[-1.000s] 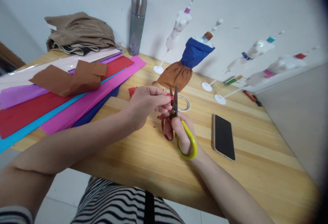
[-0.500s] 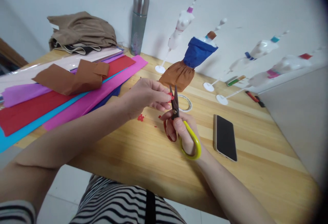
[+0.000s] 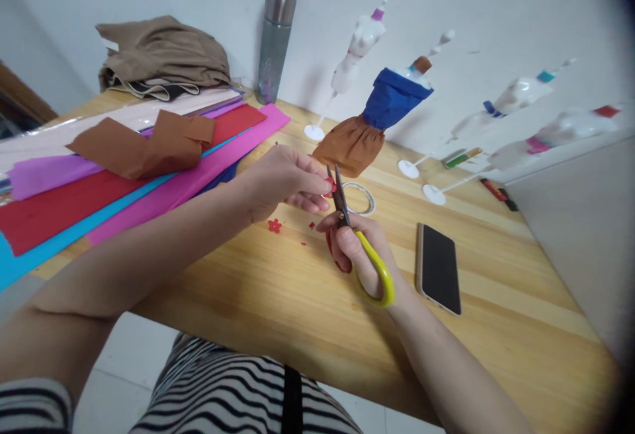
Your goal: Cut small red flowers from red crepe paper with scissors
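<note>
Left hand: grip pinching the red piece between thumb and fingers, above the middle of the surface.
Right hand: grip wrapped round the scissors, thumb through the yellow loop; blades slightly parted beside the red piece, though whether it lies between them I cannot tell.
Cutting: probably best in small snips near the tips, turning the red piece into the blades, left fingertips clear of both edges.
Scissors' aim: tips toward the surface's far edge, leaning a little to its left edge; long axis running back to the handles, toward the near edge and rightward.
Red piece's axis: mostly covered by fingers, too small to tell.
Red flower: flat on the surface, nearer its left edge than the scissors.
</note>
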The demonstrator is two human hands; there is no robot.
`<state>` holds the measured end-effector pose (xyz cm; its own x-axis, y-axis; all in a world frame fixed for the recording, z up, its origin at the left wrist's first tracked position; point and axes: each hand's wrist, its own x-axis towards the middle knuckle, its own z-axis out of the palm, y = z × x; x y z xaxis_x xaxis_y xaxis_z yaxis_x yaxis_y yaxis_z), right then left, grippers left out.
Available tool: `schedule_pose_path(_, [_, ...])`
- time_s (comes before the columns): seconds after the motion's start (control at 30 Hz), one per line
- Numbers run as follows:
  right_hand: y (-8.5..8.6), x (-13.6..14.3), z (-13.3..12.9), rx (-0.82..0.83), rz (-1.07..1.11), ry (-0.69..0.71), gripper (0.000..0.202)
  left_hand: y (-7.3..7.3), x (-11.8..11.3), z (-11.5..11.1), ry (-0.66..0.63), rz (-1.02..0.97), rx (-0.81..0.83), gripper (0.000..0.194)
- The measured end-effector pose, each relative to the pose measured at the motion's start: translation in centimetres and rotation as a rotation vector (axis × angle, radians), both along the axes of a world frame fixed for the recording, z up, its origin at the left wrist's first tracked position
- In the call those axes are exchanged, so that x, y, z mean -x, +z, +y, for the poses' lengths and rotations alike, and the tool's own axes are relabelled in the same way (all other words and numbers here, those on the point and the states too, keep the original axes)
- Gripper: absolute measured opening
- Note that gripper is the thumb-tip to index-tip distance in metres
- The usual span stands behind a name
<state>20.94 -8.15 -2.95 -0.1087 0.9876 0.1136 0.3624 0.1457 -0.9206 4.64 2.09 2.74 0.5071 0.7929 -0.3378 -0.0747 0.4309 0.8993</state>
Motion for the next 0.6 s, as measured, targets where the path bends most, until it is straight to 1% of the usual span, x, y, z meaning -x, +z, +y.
schedule_pose_path(0.13, [0.4, 0.2, 0.0, 0.032, -0.046, -0.017, 0.061, -0.4, 0.1, 0.4, -0.065, 0.025, -0.074, 0.014])
schedule_pose_path(0.27, [0.7, 0.2, -0.1, 0.075, -0.11, -0.036, 0.059, -0.8, 0.3, 0.7, -0.122, 0.052, -0.126, 0.015])
schedule_pose_path(0.33, [0.6, 0.2, -0.1, 0.083, -0.148, -0.044, 0.057, -0.9, 0.3, 0.7, -0.123, 0.081, -0.142, 0.014])
schedule_pose_path(0.43, [0.2, -0.1, 0.2, 0.049, -0.196, -0.05, 0.056, -0.8, 0.2, 0.7, -0.108, 0.114, -0.144, 0.012])
schedule_pose_path(0.6, [-0.4, -0.4, 0.3, 0.014, -0.228, -0.044, 0.057, -0.4, 0.1, 0.6, -0.104, 0.144, -0.109, 0.018])
